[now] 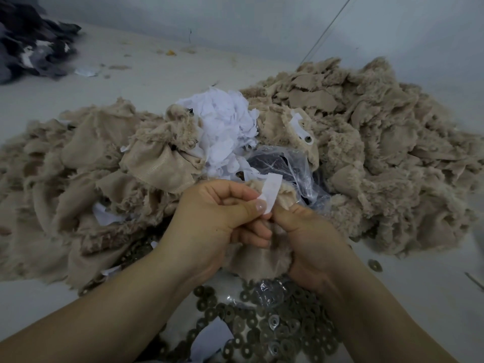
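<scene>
My left hand pinches a small white paper strip between thumb and forefinger. The strip stands up from a beige furry fabric piece held between both hands. My right hand grips that piece from the right, its thumb pressed beside the strip's lower end. Both hands are low in the middle of the view, over a heap of round metal washers.
Large piles of beige furry fabric pieces spread left and right across the pale surface. A mound of white paper scraps and a clear plastic bag with dark contents lie behind my hands. Dark fabric sits at far left.
</scene>
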Demonstrator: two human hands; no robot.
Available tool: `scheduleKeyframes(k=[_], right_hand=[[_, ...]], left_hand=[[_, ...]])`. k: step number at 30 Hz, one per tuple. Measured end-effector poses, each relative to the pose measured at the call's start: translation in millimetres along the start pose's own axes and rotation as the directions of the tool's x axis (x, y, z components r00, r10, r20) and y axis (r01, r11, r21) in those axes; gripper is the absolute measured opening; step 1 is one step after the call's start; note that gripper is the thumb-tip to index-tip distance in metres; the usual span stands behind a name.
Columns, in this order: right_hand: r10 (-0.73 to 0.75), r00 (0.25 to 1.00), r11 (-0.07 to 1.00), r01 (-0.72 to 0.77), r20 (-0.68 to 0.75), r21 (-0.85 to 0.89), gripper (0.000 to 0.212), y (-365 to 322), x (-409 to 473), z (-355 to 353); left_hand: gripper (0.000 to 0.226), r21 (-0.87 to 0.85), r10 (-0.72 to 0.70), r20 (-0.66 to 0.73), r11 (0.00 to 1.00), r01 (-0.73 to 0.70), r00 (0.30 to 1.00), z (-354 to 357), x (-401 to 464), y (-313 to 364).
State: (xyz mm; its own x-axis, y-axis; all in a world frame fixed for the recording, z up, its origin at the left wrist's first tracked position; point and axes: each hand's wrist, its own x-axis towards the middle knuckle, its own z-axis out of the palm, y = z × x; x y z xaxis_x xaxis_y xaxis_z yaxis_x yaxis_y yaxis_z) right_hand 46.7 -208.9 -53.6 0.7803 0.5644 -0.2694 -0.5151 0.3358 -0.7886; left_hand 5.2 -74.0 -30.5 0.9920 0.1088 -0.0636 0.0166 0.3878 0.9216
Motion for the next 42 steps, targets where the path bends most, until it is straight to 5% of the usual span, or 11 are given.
scheduleKeyframes(k=[5,13,18,21,24,27,31,33,42], right_hand=[[-0.05,0.992,0.986,0.031,-0.114,-0.161,0.035,2,-2,1],[-0.012,0.983,0.993,-0.011,-0.183,-0.121,0.035,-2,-6,8],[0.04,0.98,0.998,-0.05,-0.195,-0.048,0.032,-4,-7,8],[0.113,0.972,0.993,-0.114,-0.204,0.011,0.033,-5,-5,6],[0.186,0.967,0.981,-0.171,-0.176,0.096,0.037,-6,-5,7],[0.218,0.961,0.971,-0.196,-0.17,0.14,0.037,-9,-6,6],[0.264,0.949,0.956,-0.232,-0.175,0.181,0.037,-10,-5,6],[0.288,0.943,0.943,-0.249,-0.167,0.221,0.038,-11,-5,5],[0.364,0.93,0.842,-0.347,0.04,0.414,0.049,-19,-8,8]], left_hand=[[0.007,0.142,0.044,-0.059,0.989,-0.035,0.997,-2,-1,-7],[0.012,0.205,0.045,-0.108,0.978,-0.022,0.993,-6,2,-9],[0.02,0.37,0.261,-0.175,0.911,-0.182,0.949,-10,2,-14],[0.03,0.553,0.498,-0.075,0.741,-0.379,0.864,-12,1,-17],[0.023,0.725,0.693,0.146,0.411,-0.553,0.706,-13,2,-19],[0.006,0.791,0.736,0.343,0.109,-0.602,0.583,-19,6,-23],[0.011,0.777,0.69,0.529,-0.159,-0.609,0.495,-30,9,-27],[0.021,0.758,0.628,0.588,-0.209,-0.618,0.51,-34,6,-26],[0.099,0.802,0.346,0.585,-0.117,-0.585,0.734,-46,-4,-24]])
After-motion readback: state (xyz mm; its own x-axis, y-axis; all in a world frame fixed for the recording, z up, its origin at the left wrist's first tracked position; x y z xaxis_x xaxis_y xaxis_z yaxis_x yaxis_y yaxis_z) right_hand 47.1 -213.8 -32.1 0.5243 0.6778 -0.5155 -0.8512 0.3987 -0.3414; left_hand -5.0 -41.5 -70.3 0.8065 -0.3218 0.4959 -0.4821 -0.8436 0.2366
